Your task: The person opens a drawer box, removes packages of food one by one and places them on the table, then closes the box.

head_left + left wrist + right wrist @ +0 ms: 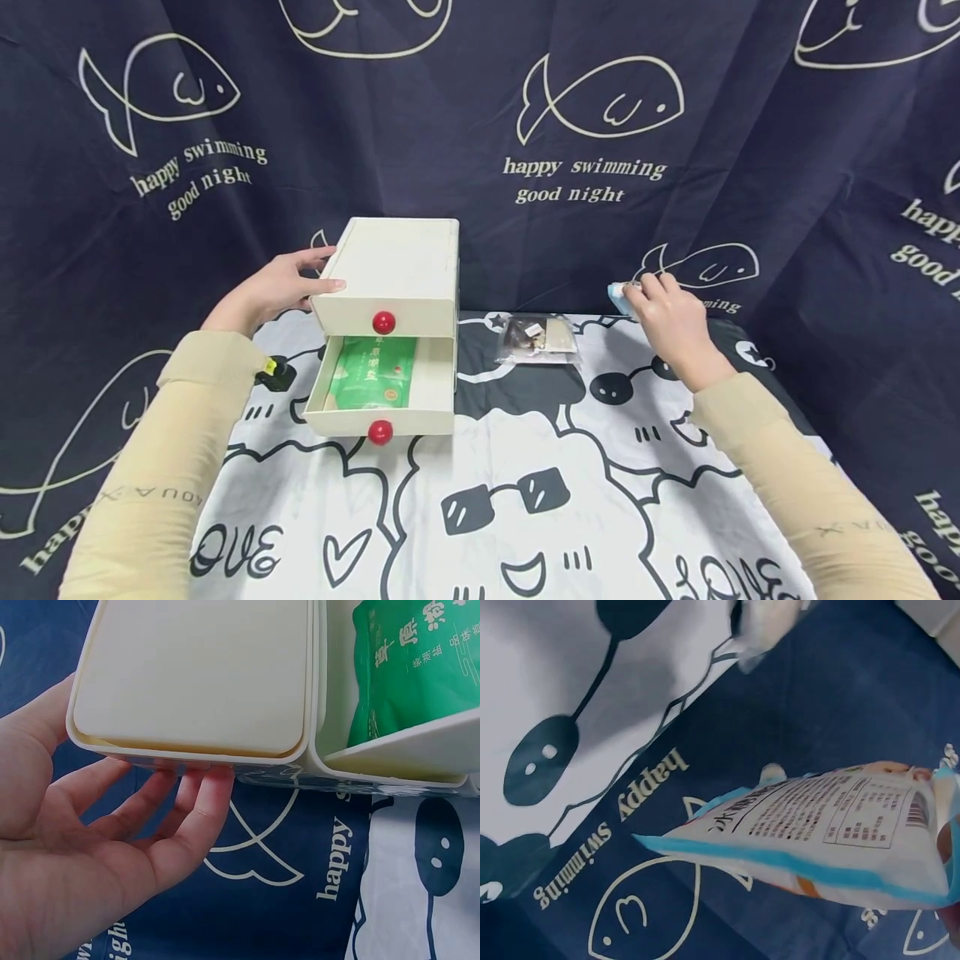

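A white two-drawer box (401,258) with red knobs stands on the cloth. Its lower drawer (435,400) is pulled out and holds a green packet (375,371) with white lettering; the upper drawer (195,675) is closed. My left hand (273,287) rests against the box's left side, fingertips along the side wall and thumb at the top edge. To the right, held up near the backdrop, my right hand (667,312) grips a white bag with light blue edges (817,832) at one end. Printed text and a barcode show on the bag; my fingers are mostly out of the right wrist view.
A clear packet (536,337) with dark and pale contents lies right of the box. Left of the box sits a small black and yellow object (276,373). A navy fish-print curtain (480,167) hangs behind the black-and-white patterned cloth (517,450).
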Demonstrator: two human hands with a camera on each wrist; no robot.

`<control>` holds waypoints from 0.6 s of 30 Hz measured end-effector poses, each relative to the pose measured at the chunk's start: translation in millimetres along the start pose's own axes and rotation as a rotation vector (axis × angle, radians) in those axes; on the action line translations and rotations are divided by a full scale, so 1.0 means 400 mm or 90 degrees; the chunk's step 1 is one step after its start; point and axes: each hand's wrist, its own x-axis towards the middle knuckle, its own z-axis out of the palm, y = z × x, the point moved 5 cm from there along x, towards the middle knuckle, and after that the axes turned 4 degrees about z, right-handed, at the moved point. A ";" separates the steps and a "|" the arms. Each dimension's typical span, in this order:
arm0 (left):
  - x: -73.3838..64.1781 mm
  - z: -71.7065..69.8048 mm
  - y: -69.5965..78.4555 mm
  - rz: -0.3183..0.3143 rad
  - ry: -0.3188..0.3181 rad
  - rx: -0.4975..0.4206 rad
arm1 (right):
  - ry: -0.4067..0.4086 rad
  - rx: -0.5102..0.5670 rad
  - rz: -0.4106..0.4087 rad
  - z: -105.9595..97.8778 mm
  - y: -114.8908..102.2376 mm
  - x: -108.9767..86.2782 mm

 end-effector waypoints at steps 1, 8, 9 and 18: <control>0.000 0.000 0.000 0.000 0.000 0.000 | -0.011 -0.004 0.005 0.009 0.005 0.000; 0.006 -0.010 -0.011 0.004 0.005 0.010 | -0.090 -0.028 0.042 0.081 0.025 -0.004; 0.006 -0.011 -0.012 0.001 0.007 0.011 | -0.103 -0.035 0.048 0.092 0.026 -0.005; 0.007 -0.004 -0.011 -0.005 0.000 -0.005 | -0.265 -0.074 0.114 0.186 0.038 -0.026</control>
